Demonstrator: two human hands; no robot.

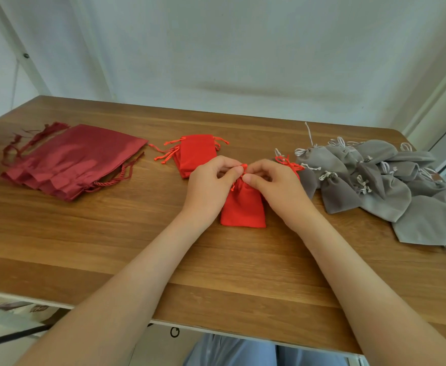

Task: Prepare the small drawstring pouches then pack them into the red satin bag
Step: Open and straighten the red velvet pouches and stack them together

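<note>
A small bright red drawstring pouch lies on the wooden table in front of me. My left hand and my right hand both pinch its red cords at the pouch's mouth, fingertips nearly touching. Behind my left hand sits a small stack of red pouches with loose cords. Another red pouch peeks out behind my right hand, mostly hidden. The dark red satin bags lie flat in a pile at the far left.
A heap of several grey drawstring pouches with white cords covers the table's right side, reaching its right edge. A white wall stands behind the table. The near table edge runs below my forearms.
</note>
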